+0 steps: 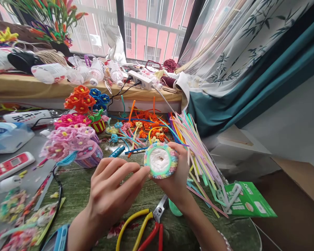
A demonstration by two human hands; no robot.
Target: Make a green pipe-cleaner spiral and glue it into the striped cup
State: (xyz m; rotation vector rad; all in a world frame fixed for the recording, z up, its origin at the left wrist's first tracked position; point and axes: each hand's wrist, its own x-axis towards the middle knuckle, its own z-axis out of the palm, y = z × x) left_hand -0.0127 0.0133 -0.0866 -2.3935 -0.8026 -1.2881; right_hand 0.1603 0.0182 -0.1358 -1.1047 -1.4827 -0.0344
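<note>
In my right hand (pixel 178 181) is a small round pot (pixel 174 160) wound from fuzzy pastel pipe cleaners. Its mint-green rim faces me, and white stuffing (pixel 159 161) with a small hole at its middle fills the opening. The fingers of my left hand (pixel 115 188) are bent and drawn together, their tips at the pot's left edge. Whatever they may pinch there is too small to make out. Below both hands lie pliers or cutters (pixel 159 212) with one yellow and one red pair of handles. A green round thing (pixel 175 208) shows partly behind my right wrist.
Pipe-cleaner flower pots (pixel 86 150) stand at the left. Loose orange flowers (pixel 146 118) and a bundle of pastel pipe cleaners (pixel 196 146) lie beyond my hands. A green packet (pixel 251 200) is at the right table edge; a power strip (pixel 140 80) rests on the sill.
</note>
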